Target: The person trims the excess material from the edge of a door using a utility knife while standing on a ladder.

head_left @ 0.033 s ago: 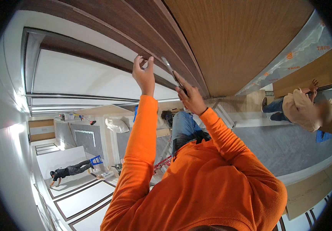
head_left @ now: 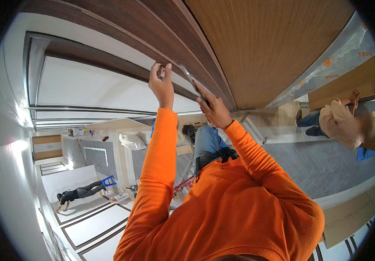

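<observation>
My left hand (head_left: 162,89) is raised at the edge of the dark brown wood trim (head_left: 165,37). Its thumb and fingers are curved with a gap between them, and nothing plainly shows in that gap. Just to the right, my right hand (head_left: 215,111) is closed round a slim tool with a shiny, flat metal blade (head_left: 187,75). The blade points up and left, its tip over the lower edge of the trim. Blur and the fingers hide the tool's exact kind and most of its handle.
A wide brown wood panel (head_left: 270,48) adjoins the trim, with plastic film (head_left: 326,65) along its right. Below stands part of a ladder (head_left: 253,126). A person in a beige top (head_left: 339,124) is at the right; another in dark clothes (head_left: 79,192) bends at lower left, near a blue stool (head_left: 108,181).
My left hand has shifted slightly left. The tool's blade, in my right hand, has also moved a little to the left.
</observation>
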The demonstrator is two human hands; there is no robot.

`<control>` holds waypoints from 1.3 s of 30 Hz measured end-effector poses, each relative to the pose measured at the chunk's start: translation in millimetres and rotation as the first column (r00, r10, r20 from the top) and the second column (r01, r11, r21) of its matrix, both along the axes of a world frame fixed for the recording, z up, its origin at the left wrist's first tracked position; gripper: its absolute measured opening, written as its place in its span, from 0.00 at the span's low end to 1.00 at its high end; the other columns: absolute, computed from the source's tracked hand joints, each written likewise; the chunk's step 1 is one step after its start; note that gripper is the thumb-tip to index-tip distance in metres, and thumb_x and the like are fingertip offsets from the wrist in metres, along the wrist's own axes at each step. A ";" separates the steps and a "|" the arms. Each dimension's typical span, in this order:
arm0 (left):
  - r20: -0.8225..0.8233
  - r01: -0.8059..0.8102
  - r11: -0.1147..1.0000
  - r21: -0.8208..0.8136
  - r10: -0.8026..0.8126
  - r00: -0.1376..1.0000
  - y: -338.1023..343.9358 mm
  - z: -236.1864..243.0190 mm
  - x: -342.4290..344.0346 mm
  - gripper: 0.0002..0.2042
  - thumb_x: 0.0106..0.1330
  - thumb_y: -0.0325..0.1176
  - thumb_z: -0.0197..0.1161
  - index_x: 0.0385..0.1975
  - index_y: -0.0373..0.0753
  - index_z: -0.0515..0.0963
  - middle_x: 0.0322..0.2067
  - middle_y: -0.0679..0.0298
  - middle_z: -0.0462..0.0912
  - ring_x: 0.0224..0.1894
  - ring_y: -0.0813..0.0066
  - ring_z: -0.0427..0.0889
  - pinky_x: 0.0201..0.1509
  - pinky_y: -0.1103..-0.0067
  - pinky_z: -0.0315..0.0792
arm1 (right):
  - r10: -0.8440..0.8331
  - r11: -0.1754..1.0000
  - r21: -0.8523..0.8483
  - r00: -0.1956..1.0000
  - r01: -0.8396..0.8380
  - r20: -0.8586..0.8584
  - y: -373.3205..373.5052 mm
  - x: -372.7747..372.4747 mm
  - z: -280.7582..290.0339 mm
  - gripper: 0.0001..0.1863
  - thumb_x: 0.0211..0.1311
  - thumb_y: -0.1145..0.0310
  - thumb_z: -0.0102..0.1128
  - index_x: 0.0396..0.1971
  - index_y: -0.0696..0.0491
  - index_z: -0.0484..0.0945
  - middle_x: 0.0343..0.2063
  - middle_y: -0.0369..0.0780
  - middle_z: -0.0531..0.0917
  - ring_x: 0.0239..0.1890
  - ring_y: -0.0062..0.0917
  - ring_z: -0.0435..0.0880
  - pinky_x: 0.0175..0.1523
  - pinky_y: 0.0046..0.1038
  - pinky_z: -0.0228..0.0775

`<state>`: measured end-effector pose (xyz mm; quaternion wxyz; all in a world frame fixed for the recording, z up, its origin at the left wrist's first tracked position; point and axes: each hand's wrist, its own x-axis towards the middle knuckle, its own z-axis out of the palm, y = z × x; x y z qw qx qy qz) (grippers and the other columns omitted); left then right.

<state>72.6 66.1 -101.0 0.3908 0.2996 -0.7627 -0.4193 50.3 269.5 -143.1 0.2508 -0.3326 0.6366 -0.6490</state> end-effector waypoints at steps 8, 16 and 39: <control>-0.203 0.089 0.966 0.245 -0.038 0.978 -4.4 -10.9 -7.1 0.19 0.70 0.30 0.66 0.56 0.30 0.71 0.45 0.57 0.80 0.45 0.74 0.81 0.51 0.76 0.80 | -0.001 1.000 0.019 0.998 0.002 -0.058 -31.6 -1.9 5.1 0.31 0.75 0.63 0.52 0.75 0.42 0.58 0.49 0.57 0.83 0.42 0.57 0.83 0.46 0.41 0.77; -0.274 0.125 0.929 0.347 -0.027 0.961 -10.3 -16.9 -8.3 0.13 0.69 0.28 0.66 0.49 0.35 0.73 0.44 0.61 0.79 0.42 0.77 0.78 0.47 0.79 0.76 | -0.077 0.995 -0.076 0.989 0.068 -0.126 -34.9 -3.8 4.6 0.32 0.72 0.71 0.55 0.74 0.45 0.60 0.42 0.55 0.79 0.37 0.51 0.74 0.42 0.35 0.73; -0.273 0.102 0.908 0.406 0.014 0.962 -11.0 -10.7 -6.2 0.18 0.68 0.32 0.68 0.53 0.30 0.74 0.45 0.58 0.81 0.44 0.75 0.80 0.47 0.78 0.78 | -0.088 0.994 -0.081 0.991 0.080 -0.097 -34.2 16.7 6.3 0.32 0.72 0.69 0.55 0.74 0.41 0.60 0.43 0.56 0.84 0.41 0.56 0.83 0.45 0.45 0.76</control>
